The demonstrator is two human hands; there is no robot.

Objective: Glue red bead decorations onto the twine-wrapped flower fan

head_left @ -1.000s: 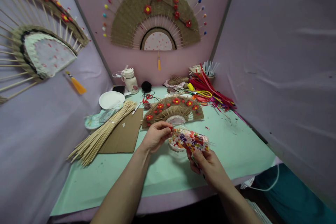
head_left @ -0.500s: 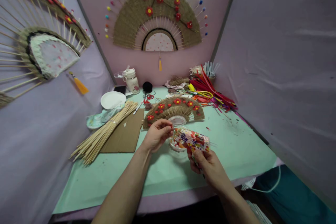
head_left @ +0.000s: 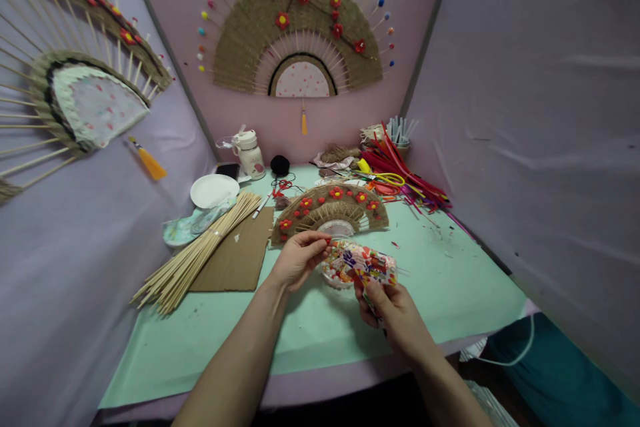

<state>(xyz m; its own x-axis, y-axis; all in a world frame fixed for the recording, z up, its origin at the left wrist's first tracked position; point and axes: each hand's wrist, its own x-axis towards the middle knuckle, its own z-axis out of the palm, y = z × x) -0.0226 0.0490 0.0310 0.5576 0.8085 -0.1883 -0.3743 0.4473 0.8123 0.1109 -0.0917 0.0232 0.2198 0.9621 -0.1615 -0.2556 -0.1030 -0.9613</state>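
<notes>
My right hand (head_left: 384,307) is wrapped round the grip of a hot glue gun (head_left: 373,263) with a colourful flower pattern. A clear glue stick (head_left: 403,271) pokes out of its back end, and its nose points left. My left hand (head_left: 301,258) pinches a small red piece (head_left: 329,241), too small to name exactly, just ahead of the gun's nose. Beneath the gun, partly hidden, is a clear bowl (head_left: 340,283) of mixed beads. Behind both hands lies a woven fan (head_left: 325,203) decorated with red flowers with yellow centres.
Left on the table are a bundle of thin sticks (head_left: 200,257), cardboard (head_left: 250,267) and a white plate (head_left: 215,191). A bottle (head_left: 250,157), black yarn (head_left: 280,165), red scissors (head_left: 283,187) and red pipe cleaners (head_left: 407,170) lie behind. Larger fans (head_left: 240,33) hang on the walls.
Both hands stay almost in place. The red piece in my left fingertips shows a little more plainly, and the glue gun has shifted slightly left.
</notes>
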